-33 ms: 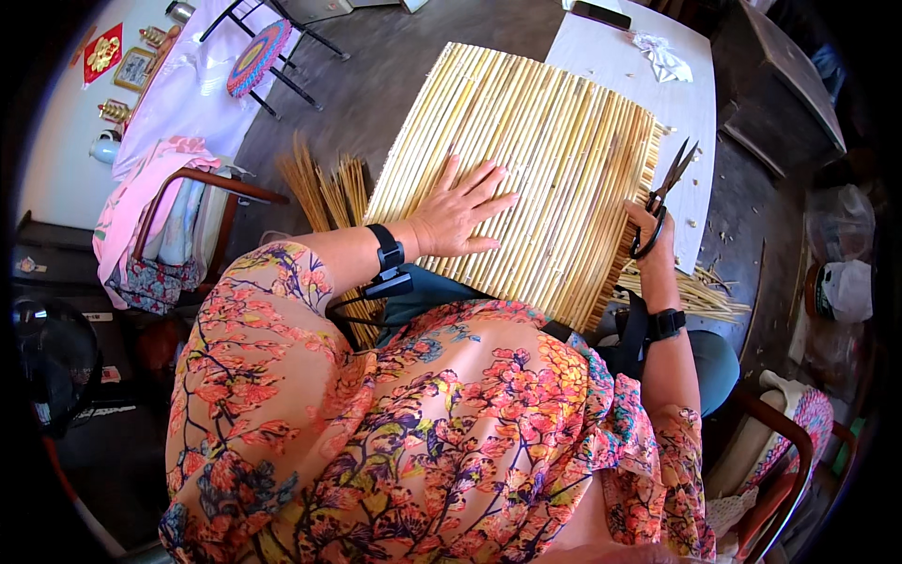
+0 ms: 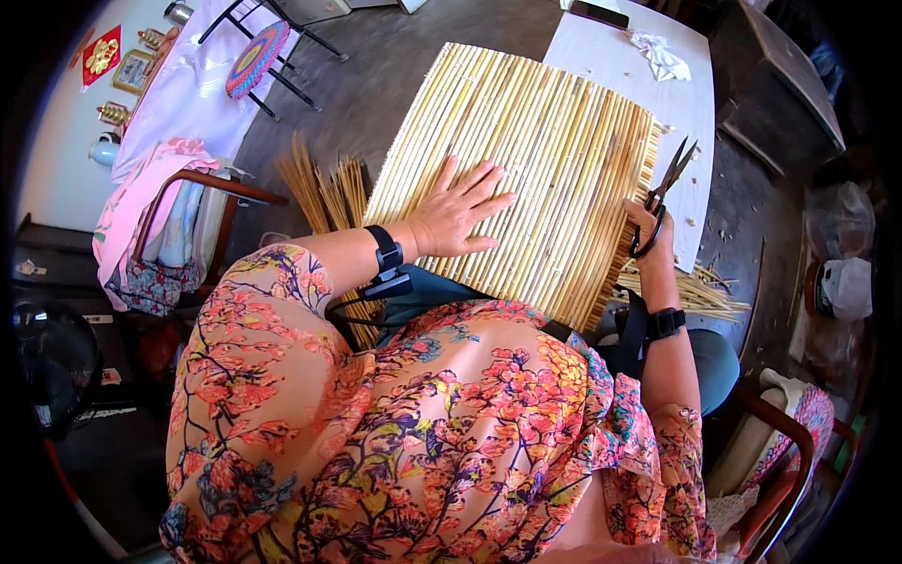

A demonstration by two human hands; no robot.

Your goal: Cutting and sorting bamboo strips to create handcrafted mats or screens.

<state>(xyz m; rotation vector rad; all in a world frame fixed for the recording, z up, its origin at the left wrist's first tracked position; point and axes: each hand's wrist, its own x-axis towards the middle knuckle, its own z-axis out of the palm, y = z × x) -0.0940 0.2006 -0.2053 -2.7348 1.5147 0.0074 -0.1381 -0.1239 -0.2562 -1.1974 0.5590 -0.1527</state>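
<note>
A mat of straw-coloured stalks, laid side by side and bound together, rests across my lap and reaches onto the white table. My left hand lies flat on its lower left part, fingers spread. At the mat's right edge, my right hand has the black-handled scissors hooked in its fingers. Their blades point up and away, slightly apart. The thumb of that hand touches the mat's edge, where stalk ends stick out unevenly; its other fingers are partly hidden.
Bundles of thin stalks stand left of the mat. Loose cut stalks lie at the right. The white table bears a crumpled tissue, a dark flat case and small scraps. A chair with cloths stands left, a stool beyond.
</note>
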